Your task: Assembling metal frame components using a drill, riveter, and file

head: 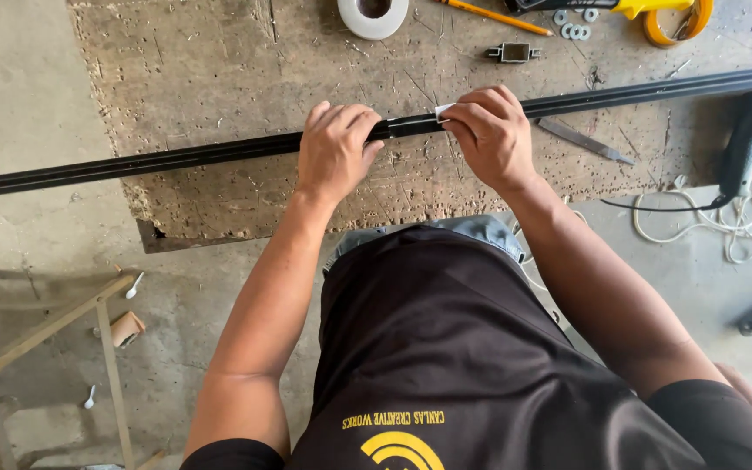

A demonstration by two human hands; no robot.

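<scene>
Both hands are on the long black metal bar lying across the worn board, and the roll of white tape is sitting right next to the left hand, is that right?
Not quite. The head view shows the roll of white tape lying apart at the board's far edge. Both the left hand and right hand are on the long black metal bar.

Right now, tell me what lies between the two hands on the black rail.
In the head view, only a short bare stretch of the black rail separates the left hand from the right hand.
</scene>
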